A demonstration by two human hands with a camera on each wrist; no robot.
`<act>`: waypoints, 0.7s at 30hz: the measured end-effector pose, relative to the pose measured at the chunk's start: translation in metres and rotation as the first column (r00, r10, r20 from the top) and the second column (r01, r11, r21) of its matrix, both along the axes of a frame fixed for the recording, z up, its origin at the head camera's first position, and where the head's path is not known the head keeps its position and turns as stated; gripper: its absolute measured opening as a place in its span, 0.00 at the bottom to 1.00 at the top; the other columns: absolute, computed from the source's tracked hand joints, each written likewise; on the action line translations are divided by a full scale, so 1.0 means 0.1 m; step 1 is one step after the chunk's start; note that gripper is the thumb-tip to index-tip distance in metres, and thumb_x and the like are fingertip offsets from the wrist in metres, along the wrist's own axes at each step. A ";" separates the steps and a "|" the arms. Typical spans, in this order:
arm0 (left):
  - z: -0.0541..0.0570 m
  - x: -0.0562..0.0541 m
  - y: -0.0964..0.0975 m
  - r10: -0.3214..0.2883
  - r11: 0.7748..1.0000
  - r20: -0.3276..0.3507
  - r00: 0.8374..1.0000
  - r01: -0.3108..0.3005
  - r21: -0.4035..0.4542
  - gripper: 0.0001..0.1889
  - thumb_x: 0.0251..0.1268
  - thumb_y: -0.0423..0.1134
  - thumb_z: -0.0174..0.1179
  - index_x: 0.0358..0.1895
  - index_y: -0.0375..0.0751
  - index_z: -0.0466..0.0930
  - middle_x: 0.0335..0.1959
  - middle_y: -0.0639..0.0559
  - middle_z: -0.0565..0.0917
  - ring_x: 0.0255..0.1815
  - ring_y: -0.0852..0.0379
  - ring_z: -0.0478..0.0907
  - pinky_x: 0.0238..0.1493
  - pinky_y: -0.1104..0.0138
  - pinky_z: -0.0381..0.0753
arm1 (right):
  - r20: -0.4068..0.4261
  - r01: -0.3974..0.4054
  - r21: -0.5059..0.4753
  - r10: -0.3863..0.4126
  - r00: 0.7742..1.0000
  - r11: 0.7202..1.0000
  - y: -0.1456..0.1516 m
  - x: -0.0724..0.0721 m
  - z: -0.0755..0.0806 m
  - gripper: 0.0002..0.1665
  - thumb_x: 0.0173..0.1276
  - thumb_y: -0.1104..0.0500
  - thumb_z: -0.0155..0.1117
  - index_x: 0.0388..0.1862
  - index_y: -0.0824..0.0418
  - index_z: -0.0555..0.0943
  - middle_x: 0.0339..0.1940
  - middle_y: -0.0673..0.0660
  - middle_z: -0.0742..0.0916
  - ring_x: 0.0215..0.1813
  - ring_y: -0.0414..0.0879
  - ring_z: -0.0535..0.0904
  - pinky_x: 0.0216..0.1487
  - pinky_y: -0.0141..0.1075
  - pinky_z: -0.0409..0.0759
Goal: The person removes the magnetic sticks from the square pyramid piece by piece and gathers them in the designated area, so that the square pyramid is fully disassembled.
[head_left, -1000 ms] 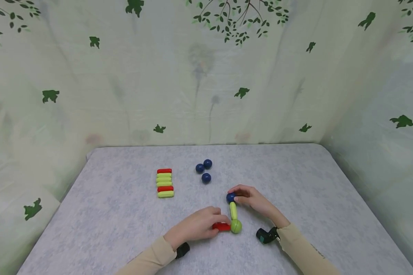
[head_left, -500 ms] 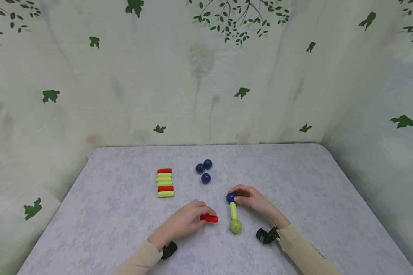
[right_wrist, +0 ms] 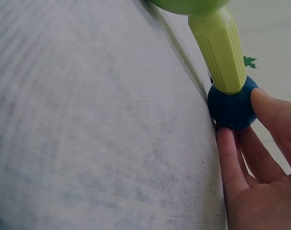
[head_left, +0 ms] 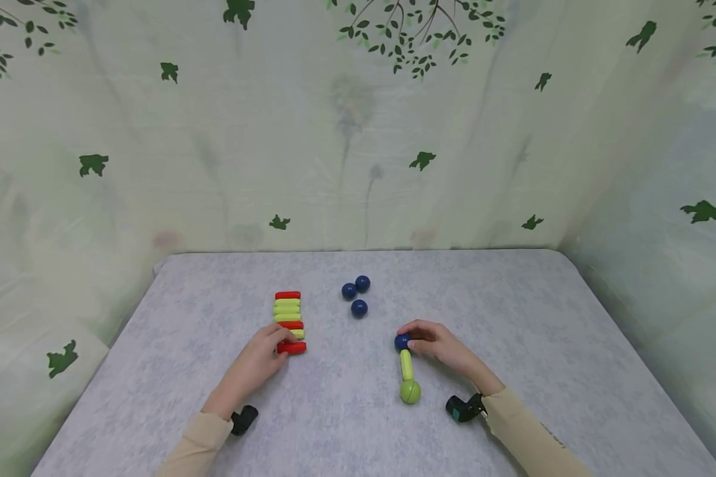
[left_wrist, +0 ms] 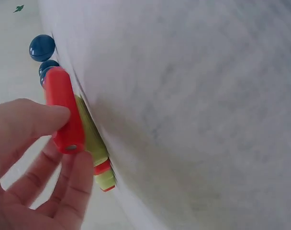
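Note:
Between thumb and fingers, my left hand (head_left: pixel 256 358) pinches a red rod (left_wrist: pixel 64 110) at the near end of a row of rods. That row holds yellow-green rods (head_left: pixel 287 309) and red rods (head_left: pixel 288 295), laid side by side. Over to the right, my right hand (head_left: pixel 438 344) grips a blue ball (right_wrist: pixel 233 106) by its sides. A yellow-green rod (right_wrist: pixel 218 50) is joined to this ball, and a green ball (head_left: pixel 410 391) sits on the rod's near end. The joined pieces lie on the table.
Three loose blue balls (head_left: pixel 359 308) lie together beyond the hands, right of the row. The grey table (head_left: pixel 513 305) ends at the back against a leaf-patterned curtain (head_left: pixel 358 132). Each wrist wears a small black camera (head_left: pixel 464 408).
My left hand has pulled the red rod away from the green ball and carried it left to the row's near end. The right hand stays on the blue ball.

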State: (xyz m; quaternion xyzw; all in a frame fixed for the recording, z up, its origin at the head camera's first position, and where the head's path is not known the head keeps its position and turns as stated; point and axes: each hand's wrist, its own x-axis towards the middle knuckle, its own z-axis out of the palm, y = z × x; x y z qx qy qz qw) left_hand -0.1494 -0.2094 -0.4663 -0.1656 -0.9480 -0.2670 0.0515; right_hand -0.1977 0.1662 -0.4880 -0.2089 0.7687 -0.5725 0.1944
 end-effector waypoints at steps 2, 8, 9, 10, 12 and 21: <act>0.00 -0.02 -0.02 0.007 1.000 -0.016 1.000 -0.007 -0.010 0.13 0.53 0.22 0.65 0.40 0.40 0.80 0.40 0.50 0.75 0.43 0.50 0.72 0.41 0.60 0.78 | -0.006 -0.001 0.001 0.001 1.000 1.000 0.00 0.00 0.00 0.17 0.72 0.61 0.57 0.58 0.63 0.77 0.55 0.59 0.80 0.54 0.49 0.76 0.50 0.36 0.74; -0.01 -0.05 -0.03 0.056 0.996 -0.060 0.997 -0.059 -0.065 0.13 0.52 0.23 0.66 0.38 0.41 0.79 0.39 0.49 0.75 0.42 0.49 0.72 0.40 0.58 0.78 | -0.018 -0.005 0.002 0.005 1.000 1.000 0.00 0.00 -0.01 0.18 0.72 0.60 0.57 0.58 0.64 0.76 0.55 0.59 0.80 0.55 0.50 0.75 0.51 0.36 0.74; -0.01 -0.06 -0.03 0.061 0.996 -0.059 0.996 -0.065 -0.069 0.12 0.52 0.23 0.66 0.38 0.41 0.79 0.39 0.49 0.75 0.42 0.49 0.72 0.40 0.58 0.78 | -0.014 -0.001 0.001 0.001 1.000 1.000 0.00 0.01 -0.01 0.17 0.72 0.60 0.57 0.58 0.64 0.77 0.55 0.59 0.80 0.55 0.49 0.75 0.51 0.36 0.74; -0.01 -0.06 -0.03 0.065 0.995 -0.056 0.996 -0.069 -0.072 0.12 0.52 0.23 0.66 0.38 0.41 0.79 0.39 0.48 0.75 0.42 0.48 0.71 0.40 0.58 0.78 | -0.008 0.004 0.001 -0.004 1.000 1.000 0.00 0.01 -0.01 0.17 0.72 0.60 0.57 0.58 0.64 0.77 0.55 0.59 0.80 0.55 0.50 0.75 0.51 0.36 0.74; -0.01 -0.07 -0.02 0.073 0.995 -0.056 0.996 -0.077 -0.071 0.13 0.52 0.24 0.67 0.38 0.41 0.79 0.40 0.48 0.75 0.42 0.48 0.71 0.39 0.58 0.78 | -0.005 0.013 0.007 -0.013 1.000 1.000 -0.01 0.01 -0.01 0.17 0.72 0.60 0.58 0.57 0.63 0.77 0.54 0.58 0.81 0.55 0.49 0.75 0.52 0.36 0.74; 0.04 0.00 0.26 -0.118 0.993 -0.156 0.981 0.121 0.007 0.13 0.54 0.25 0.66 0.41 0.39 0.78 0.39 0.50 0.73 0.42 0.52 0.72 0.42 0.60 0.77 | -0.050 0.102 0.042 -0.100 0.994 0.994 -0.05 0.09 0.05 0.17 0.70 0.61 0.60 0.56 0.66 0.78 0.51 0.59 0.82 0.48 0.50 0.77 0.47 0.41 0.75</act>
